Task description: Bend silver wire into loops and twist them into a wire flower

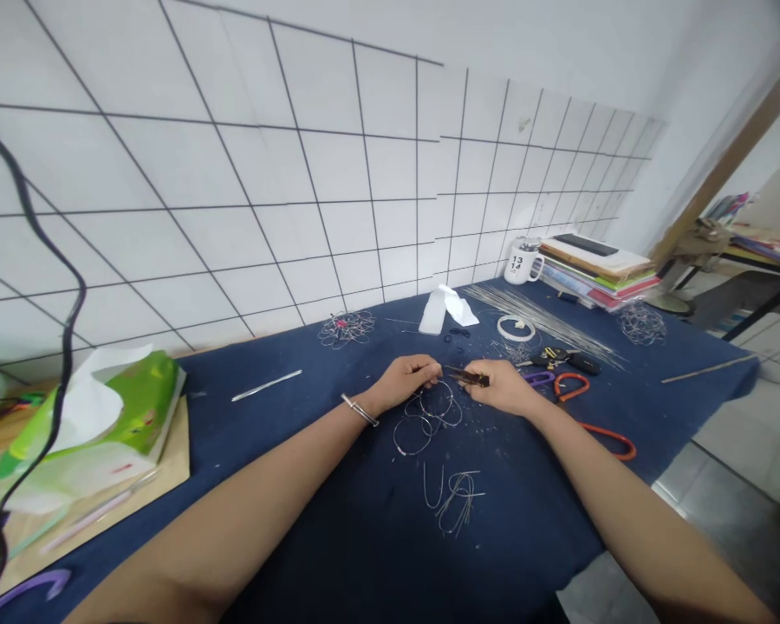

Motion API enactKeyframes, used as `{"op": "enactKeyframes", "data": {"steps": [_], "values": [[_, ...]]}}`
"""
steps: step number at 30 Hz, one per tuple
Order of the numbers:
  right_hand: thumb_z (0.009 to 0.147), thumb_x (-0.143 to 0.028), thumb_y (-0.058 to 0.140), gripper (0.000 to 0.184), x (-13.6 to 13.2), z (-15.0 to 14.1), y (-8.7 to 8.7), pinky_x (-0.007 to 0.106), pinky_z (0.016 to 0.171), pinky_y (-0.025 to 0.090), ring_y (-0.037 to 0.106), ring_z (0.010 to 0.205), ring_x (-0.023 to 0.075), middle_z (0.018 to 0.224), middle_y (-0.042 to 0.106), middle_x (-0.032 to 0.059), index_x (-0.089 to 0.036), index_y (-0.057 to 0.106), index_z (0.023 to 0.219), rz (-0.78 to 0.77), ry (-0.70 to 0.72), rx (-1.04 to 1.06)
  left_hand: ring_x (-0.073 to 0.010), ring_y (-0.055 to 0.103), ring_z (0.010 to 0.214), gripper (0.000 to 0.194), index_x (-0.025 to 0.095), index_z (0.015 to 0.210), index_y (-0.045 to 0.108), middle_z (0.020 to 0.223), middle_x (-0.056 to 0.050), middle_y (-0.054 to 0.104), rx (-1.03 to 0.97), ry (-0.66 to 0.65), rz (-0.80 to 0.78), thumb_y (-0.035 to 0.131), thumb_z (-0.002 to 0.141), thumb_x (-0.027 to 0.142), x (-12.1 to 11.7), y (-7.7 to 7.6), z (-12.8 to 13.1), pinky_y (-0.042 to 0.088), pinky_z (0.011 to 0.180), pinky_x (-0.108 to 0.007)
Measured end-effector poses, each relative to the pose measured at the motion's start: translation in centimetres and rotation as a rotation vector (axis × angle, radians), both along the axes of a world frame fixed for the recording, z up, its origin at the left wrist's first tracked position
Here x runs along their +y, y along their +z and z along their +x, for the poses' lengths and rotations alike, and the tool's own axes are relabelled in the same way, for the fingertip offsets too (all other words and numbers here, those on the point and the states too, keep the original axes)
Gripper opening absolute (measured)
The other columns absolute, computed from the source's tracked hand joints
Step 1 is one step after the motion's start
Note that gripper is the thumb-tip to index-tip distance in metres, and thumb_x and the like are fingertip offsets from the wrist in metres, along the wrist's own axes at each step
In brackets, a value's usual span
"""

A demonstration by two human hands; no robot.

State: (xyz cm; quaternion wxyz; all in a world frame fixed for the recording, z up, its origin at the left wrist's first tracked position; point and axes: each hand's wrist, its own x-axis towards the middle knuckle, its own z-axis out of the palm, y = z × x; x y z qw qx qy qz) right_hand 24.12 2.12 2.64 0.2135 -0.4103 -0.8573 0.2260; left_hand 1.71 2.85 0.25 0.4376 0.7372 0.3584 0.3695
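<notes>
My left hand (408, 381), closed in a pinch, holds a linked piece of wire rings (437, 413) that hangs from its fingertips over the dark blue cloth. Across from it, my right hand (502, 387) is wrapped round small dark pliers (476, 379), whose jaws point left toward the left fingertips. Whether the jaws touch the wire is too small to tell. Below the hands lie bent wire pieces (460, 503), some U-shaped. Tiny wire scraps are scattered near the right hand.
Scissors with orange handles (572, 387) and black-and-yellow cutters (552, 357) lie right of my right hand. Long straight wires (546, 322) stretch behind it. A tangled wire bundle (347, 329) sits by the tiled wall. A white mug (518, 262) and stacked books (598, 269) stand at the back right.
</notes>
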Motion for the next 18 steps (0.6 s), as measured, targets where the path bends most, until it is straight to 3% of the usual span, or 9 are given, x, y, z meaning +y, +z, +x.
{"op": "enactKeyframes", "data": {"steps": [18], "values": [[0.067,-0.017,0.05,0.01,-0.13,0.25,0.07,0.019,0.054,0.028,0.049,0.059,0.0087,0.064,0.055,-0.004,-0.019,0.057,0.074,0.019,0.006,0.007,-0.0106,0.052,0.063,0.036,0.012,0.076,0.059,0.069,-0.002,0.058,0.058,0.035,0.028,0.044,0.082,0.044,-0.31,0.14,0.69,0.041,0.063,-0.022]]}}
